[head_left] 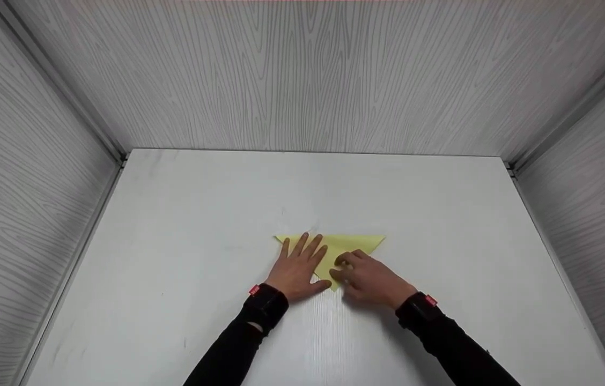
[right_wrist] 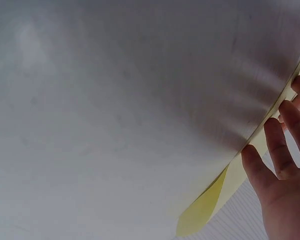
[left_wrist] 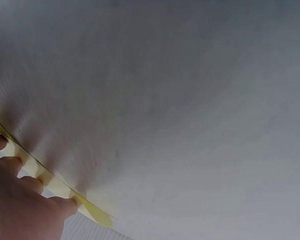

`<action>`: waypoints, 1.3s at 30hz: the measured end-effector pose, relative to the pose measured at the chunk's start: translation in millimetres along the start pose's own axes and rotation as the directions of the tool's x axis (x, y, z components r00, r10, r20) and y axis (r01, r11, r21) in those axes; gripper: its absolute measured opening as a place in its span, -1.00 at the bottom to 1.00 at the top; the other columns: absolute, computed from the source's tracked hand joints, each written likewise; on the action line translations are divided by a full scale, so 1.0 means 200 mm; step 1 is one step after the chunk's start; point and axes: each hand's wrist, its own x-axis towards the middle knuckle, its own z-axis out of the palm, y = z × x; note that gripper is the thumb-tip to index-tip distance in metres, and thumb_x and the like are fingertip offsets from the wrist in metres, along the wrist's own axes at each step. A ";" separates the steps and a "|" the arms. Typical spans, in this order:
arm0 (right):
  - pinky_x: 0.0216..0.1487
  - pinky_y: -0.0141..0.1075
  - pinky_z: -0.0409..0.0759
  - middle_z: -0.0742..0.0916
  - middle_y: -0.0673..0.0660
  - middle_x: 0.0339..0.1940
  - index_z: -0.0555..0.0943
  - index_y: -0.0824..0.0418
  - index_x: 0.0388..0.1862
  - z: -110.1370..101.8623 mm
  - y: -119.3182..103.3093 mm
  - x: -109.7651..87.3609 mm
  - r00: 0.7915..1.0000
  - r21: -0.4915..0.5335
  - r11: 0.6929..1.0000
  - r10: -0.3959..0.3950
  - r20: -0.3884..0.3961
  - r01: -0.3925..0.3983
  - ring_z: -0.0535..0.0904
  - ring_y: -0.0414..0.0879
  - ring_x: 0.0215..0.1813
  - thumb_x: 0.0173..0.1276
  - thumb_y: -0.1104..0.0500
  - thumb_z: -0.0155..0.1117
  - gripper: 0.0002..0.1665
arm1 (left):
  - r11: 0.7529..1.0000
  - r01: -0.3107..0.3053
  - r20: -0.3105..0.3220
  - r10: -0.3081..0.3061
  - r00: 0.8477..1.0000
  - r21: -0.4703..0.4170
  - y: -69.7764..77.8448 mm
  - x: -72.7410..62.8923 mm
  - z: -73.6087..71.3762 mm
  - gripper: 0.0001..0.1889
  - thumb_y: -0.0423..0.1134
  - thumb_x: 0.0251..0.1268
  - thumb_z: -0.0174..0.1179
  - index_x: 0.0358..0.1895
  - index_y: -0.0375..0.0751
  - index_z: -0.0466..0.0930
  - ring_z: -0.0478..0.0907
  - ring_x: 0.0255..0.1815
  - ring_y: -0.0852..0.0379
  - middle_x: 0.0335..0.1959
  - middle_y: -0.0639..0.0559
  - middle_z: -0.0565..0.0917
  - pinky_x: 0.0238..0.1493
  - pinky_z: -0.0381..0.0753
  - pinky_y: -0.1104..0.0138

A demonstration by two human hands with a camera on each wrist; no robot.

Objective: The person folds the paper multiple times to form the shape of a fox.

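A yellow sheet of paper [head_left: 353, 242] lies on the white tabletop as a triangle, its long edge at the far side and a point toward the person. My left hand [head_left: 297, 271] rests flat on its left part with fingers spread. Over the lower right part is my right hand [head_left: 369, 279], its fingers bent in the head view, thumb and forefinger apart on the paper. Seen from the right wrist, fairly straight fingers [right_wrist: 277, 142] touch the paper's edge. In the left wrist view, fingertips [left_wrist: 32, 185] lie along the paper [left_wrist: 97, 214], whose end lifts slightly.
The white tabletop [head_left: 200, 214] extends around the paper on every side. Grey wood-grain panels stand at the back [head_left: 302, 80], left [head_left: 23, 177] and right [head_left: 592, 161]. Each wrist wears a black band.
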 end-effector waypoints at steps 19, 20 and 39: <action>0.21 -0.07 0.57 0.70 0.15 0.13 0.76 0.11 0.11 0.01 0.00 -0.01 1.000 0.003 1.000 -0.007 -0.014 0.008 0.57 0.08 0.17 0.50 0.18 0.23 -0.70 | 0.999 0.000 0.021 0.001 1.000 -0.051 -0.12 -0.03 -0.02 -0.18 0.46 0.45 -0.10 0.65 0.17 0.16 -0.05 0.70 -0.11 0.71 -0.02 0.03 0.57 -0.05 -0.25; 0.22 -0.08 0.57 0.69 0.15 0.13 0.76 0.11 0.11 0.01 0.00 -0.01 1.000 0.003 1.000 -0.005 -0.013 0.005 0.57 0.08 0.17 0.49 0.18 0.23 -0.70 | 0.998 0.002 0.015 -0.001 1.000 -0.057 -0.13 -0.03 -0.02 -0.18 0.45 0.45 -0.09 0.65 0.16 0.16 -0.04 0.70 -0.11 0.71 -0.02 0.04 0.57 -0.05 -0.26; 0.21 -0.10 0.57 0.70 0.13 0.09 0.76 0.06 0.05 -0.01 -0.02 -0.01 1.000 0.005 1.000 0.013 -0.003 -0.013 0.57 0.07 0.16 0.52 0.18 0.20 -0.74 | 0.984 0.160 0.024 -0.158 0.987 -0.083 -0.33 -0.16 -0.07 -0.05 0.48 0.43 -0.11 0.67 -0.08 0.07 -0.04 0.71 -0.07 0.70 0.06 0.07 0.56 -0.16 -0.31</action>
